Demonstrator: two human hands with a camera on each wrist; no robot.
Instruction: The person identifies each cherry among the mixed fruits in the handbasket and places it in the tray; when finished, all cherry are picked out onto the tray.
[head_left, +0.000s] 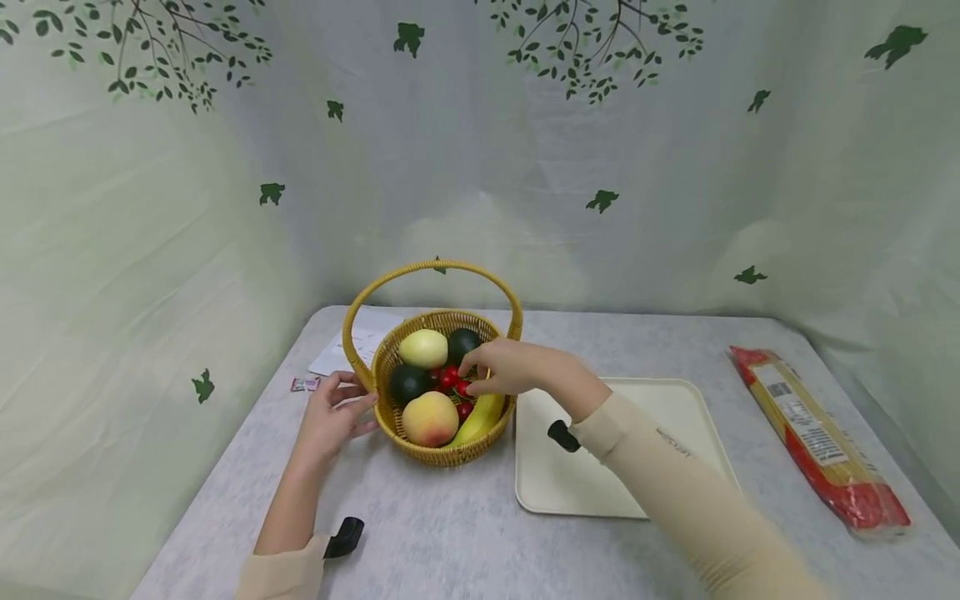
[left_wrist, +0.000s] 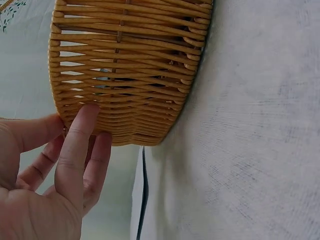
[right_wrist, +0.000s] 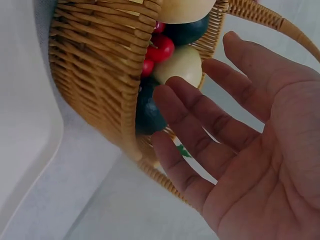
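Note:
A round wicker basket [head_left: 444, 455] with a tall arched handle stands on the table. Inside lie a peach [head_left: 430, 419], a banana [head_left: 480, 418], red cherries [head_left: 448, 379], a pale yellow-green fruit [head_left: 423, 348] and two dark green fruits [head_left: 408, 384]. At the basket's left side, my left hand [left_wrist: 60, 175] has its thumb by the rim and loosely bent fingertips against the outer weave. My right hand [head_left: 510, 367] reaches over the right rim, fingertips above the cherries. The right wrist view shows its fingers [right_wrist: 192, 135] spread and relaxed, with nothing between them.
A cream tray [head_left: 555, 492] lies right of the basket, under my right forearm. Farther right is a red-and-clear pack of noodles [head_left: 821, 437]. Behind the left hand are a white paper sheet [head_left: 330, 358] and a small wrapped packet [head_left: 305, 384]. Printed curtains enclose the table.

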